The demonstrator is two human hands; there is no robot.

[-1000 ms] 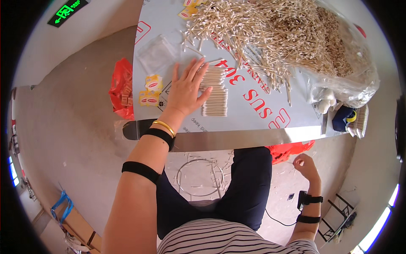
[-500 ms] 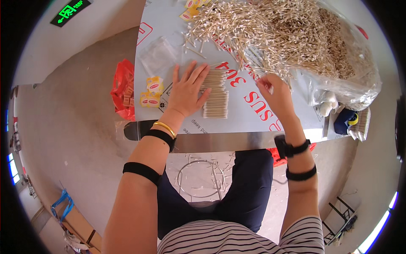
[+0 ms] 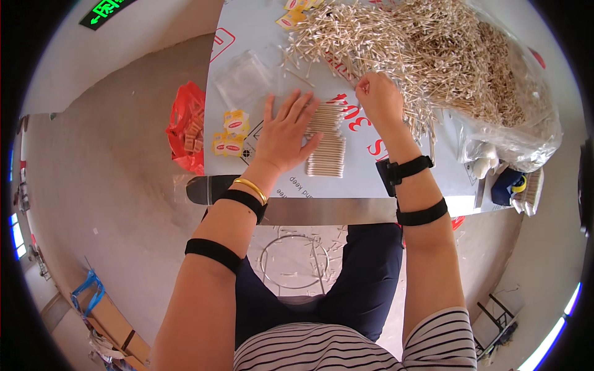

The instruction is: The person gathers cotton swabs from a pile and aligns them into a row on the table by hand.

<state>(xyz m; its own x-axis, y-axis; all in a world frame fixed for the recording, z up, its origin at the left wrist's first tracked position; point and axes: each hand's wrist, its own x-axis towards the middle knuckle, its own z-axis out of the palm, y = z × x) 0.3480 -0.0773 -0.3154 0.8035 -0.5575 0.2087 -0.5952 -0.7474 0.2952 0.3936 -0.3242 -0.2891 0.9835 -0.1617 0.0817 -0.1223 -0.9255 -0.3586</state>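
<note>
My left hand point(image 3: 286, 131) lies flat with fingers spread on the table, its fingertips resting on the left side of a neat stack of cotton swabs point(image 3: 327, 141). My right hand point(image 3: 378, 98) reaches into the near edge of a big loose heap of cotton swabs point(image 3: 427, 55), fingers curled and pinching among them. Whether it holds any swabs is hard to tell. Both wrists carry black straps, and the left has a gold bangle.
Small clear bags point(image 3: 242, 79) and yellow labels point(image 3: 230, 133) lie left of the stack. A red plastic bag point(image 3: 185, 127) hangs off the table's left edge. A clear plastic sack point(image 3: 526, 133) holds part of the heap. The metal table edge point(image 3: 346, 210) runs across my lap.
My right hand came up from beside my lap onto the table and moved further up into the loose heap. My left hand stayed on the stack.
</note>
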